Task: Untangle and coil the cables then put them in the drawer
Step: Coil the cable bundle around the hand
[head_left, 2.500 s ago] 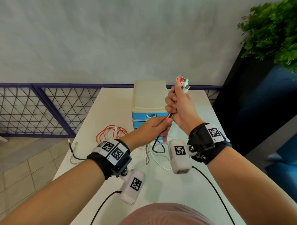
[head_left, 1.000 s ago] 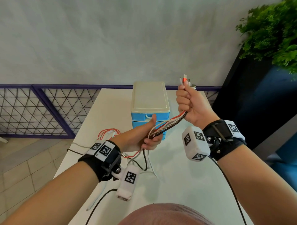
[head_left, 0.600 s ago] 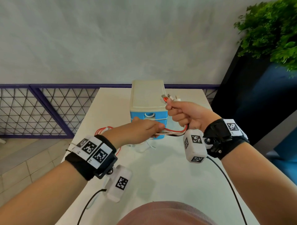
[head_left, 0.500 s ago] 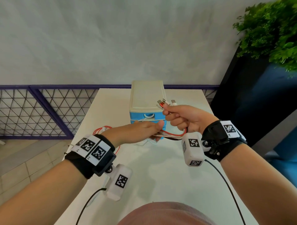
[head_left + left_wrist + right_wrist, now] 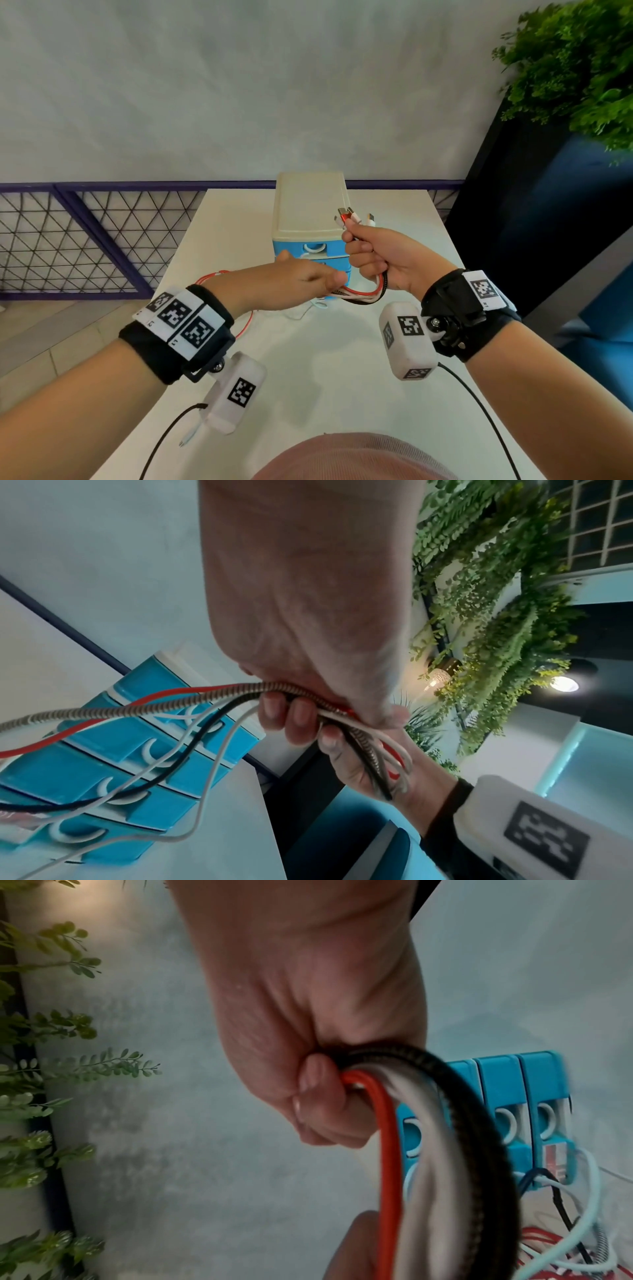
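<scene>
A bundle of cables (image 5: 363,296), red, white, black and braided, bends in a short loop between my two hands in front of the drawer unit (image 5: 310,205). My right hand (image 5: 359,253) grips the bundle just below its connectors (image 5: 352,217), which stick up out of the fist. My left hand (image 5: 329,282) is curled round the same bundle lower down. In the left wrist view its fingers (image 5: 298,718) wrap the cables (image 5: 192,696). The right wrist view has the fingers (image 5: 318,1096) closed on the red cable (image 5: 387,1150) and its neighbours. The slack trails onto the table.
The drawer unit has a cream top and blue drawers (image 5: 310,250), all closed, at the far middle of the white table (image 5: 342,377). Loose red cable (image 5: 219,275) and white cable (image 5: 305,311) lie left of it. A plant (image 5: 582,68) and dark cabinet stand right.
My right hand has come down from head height to beside the drawer unit. My left hand has slid forward along the bundle, which now bends in a loop between them.
</scene>
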### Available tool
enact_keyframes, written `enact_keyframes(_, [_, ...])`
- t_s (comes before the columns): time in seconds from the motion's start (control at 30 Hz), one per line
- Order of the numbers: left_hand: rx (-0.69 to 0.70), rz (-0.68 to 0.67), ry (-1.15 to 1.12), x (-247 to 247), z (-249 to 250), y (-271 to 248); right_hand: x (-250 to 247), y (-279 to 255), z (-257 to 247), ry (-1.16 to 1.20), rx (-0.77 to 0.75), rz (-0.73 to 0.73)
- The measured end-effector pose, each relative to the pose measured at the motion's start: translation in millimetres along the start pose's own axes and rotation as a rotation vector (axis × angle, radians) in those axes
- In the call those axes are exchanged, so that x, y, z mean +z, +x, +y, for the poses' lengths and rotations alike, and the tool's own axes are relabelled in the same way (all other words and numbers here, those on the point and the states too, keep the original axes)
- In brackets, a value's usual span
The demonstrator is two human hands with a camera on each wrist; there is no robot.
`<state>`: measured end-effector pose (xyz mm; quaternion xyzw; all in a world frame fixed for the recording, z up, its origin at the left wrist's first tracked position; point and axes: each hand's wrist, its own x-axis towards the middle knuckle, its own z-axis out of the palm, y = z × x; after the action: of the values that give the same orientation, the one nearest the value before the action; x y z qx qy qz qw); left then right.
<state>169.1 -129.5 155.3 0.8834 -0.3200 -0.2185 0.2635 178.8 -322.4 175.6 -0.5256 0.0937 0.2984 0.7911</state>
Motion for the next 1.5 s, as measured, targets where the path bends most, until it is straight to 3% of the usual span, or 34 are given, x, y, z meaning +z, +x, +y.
enact_keyframes(0.13, [0.022, -0.027, 0.192, 3, 2, 0, -1, 2, 1, -0.007, 0.039, 0.028])
enact_keyframes(0.23, [0.027, -0.045, 0.164, 1, 4, -7, -4, 4, 5, 0.003, 0.069, 0.051])
enact_keyframes(0.5, [0.14, -0.074, 0.362, -2, 7, -7, -2, 5, 8, -0.032, 0.143, 0.064])
enact_keyframes(0.63, [0.119, -0.093, 0.435, -2, 15, -10, -2, 5, 6, -0.043, 0.152, 0.082])
enact_keyframes(0.9, [0.197, 0.028, 0.692, -6, 22, -12, 1, 3, 11, -0.018, 0.135, 0.08])
enact_keyframes(1.03, [0.275, 0.106, 0.72, -5, 17, -6, 9, -2, 12, -0.122, 0.108, 0.039])
enact_keyframes(1.17, [0.221, 0.13, 0.755, -3, 16, 0, 14, 0, 16, -0.211, 0.069, 0.068])
enact_keyframes(1.27, [0.117, 0.107, 0.624, -3, 20, 1, 14, 5, 24, -0.225, 0.03, 0.108])
enact_keyframes(1.5, [0.036, 0.154, 0.517, 6, 21, 9, 16, 4, 33, -0.241, 0.08, 0.094])
